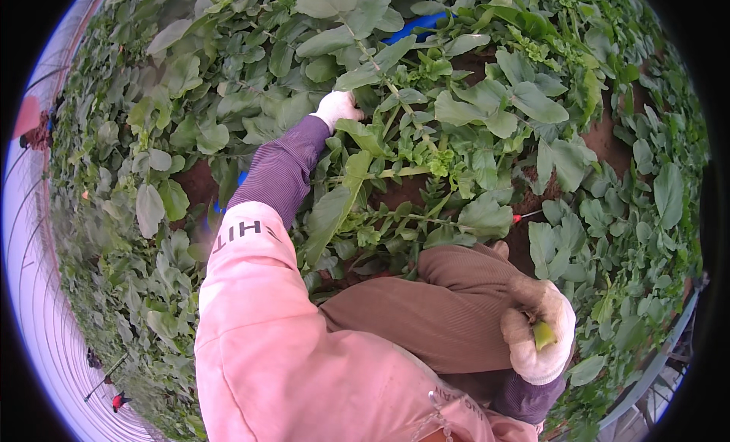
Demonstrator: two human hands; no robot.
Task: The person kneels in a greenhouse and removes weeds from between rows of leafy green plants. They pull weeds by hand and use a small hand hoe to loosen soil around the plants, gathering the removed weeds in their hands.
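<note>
My left hand [337,107], in a white work glove, reaches forward into a dense bed of broad green leaves and closes around a leafy plant stem [395,88]. The purple sleeve and pink vest of that arm run back toward me. My right hand [536,328], also gloved in white, rests near my bent knee in brown trousers and grips a short piece of green stalk [544,335].
Leafy green plants [228,100] fill the bed all around, with patches of red-brown soil [608,138] between them. A blue object [418,23] shows under the leaves at the top. A greenhouse cover arches at the left [30,236]. A metal rail runs at lower right [654,366].
</note>
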